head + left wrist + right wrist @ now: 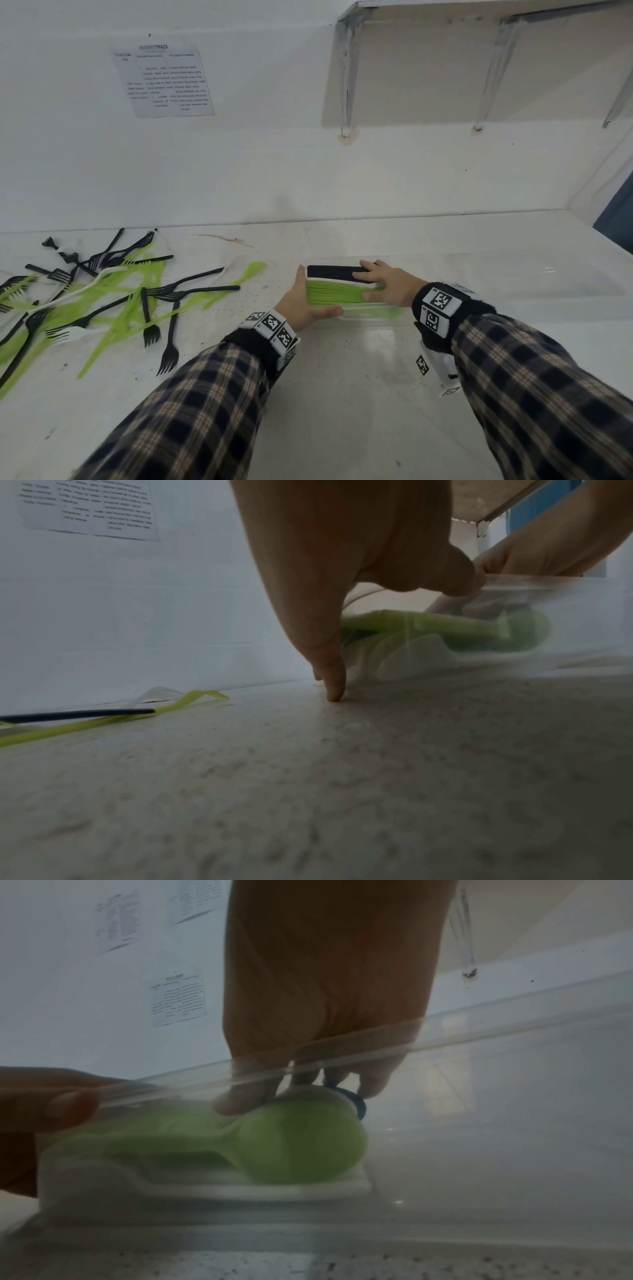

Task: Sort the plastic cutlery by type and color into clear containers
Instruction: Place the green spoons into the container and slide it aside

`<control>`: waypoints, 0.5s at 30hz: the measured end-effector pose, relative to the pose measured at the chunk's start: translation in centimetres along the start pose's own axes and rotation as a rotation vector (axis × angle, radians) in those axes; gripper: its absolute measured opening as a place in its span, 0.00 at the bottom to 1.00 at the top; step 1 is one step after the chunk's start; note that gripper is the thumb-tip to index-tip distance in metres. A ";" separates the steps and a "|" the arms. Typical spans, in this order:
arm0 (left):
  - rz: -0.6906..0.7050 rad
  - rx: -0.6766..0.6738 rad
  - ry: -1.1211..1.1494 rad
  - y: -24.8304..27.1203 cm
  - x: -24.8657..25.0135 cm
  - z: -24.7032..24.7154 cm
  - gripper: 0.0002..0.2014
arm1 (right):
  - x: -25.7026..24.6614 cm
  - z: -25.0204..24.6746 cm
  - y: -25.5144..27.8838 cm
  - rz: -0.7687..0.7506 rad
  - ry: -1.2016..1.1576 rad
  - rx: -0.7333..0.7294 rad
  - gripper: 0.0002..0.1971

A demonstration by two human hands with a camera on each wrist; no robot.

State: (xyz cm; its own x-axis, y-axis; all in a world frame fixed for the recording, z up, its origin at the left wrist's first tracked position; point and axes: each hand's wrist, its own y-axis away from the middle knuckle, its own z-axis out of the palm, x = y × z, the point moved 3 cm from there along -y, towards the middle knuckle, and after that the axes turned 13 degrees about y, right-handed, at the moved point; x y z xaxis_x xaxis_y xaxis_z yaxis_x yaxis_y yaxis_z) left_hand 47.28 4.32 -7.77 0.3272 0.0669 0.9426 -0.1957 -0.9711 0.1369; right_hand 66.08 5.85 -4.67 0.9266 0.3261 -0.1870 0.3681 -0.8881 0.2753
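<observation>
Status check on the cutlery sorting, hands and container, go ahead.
Left hand braces clear container end. Right hand presses stacked green spoons inside, black stack beside. Loose cutlery pile left, unsorted.

I see a pale speckled stone bench (342, 394) running along a white wall. On its left part lies a loose heap of black plastic forks (171, 291), lime-green plastic cutlery (113, 329) and a few white pieces (68, 332), crossing one another. Right of the heap stands a clear plastic container (513, 284), flat on the bench.
</observation>
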 end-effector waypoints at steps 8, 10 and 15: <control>0.013 -0.017 0.017 0.3 0.2 0.0 0.53 | -0.2 -0.3 -0.3 0.007 0.089 -0.025 0.28; 0.006 -0.018 0.019 0.3 0.1 0.1 0.53 | -0.2 -0.5 -0.2 -0.002 0.119 -0.035 0.28; 0.021 -0.015 0.006 0.2 0.1 0.0 0.49 | -0.1 -0.3 -0.4 0.000 0.120 -0.030 0.29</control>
State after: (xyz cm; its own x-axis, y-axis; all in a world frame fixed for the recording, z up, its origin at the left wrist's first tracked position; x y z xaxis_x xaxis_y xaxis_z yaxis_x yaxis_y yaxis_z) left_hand 47.30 4.13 -7.69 0.3177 0.0478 0.9470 -0.2163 -0.9687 0.1215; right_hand 65.85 6.23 -4.45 0.9285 0.3640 -0.0732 0.3684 -0.8788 0.3034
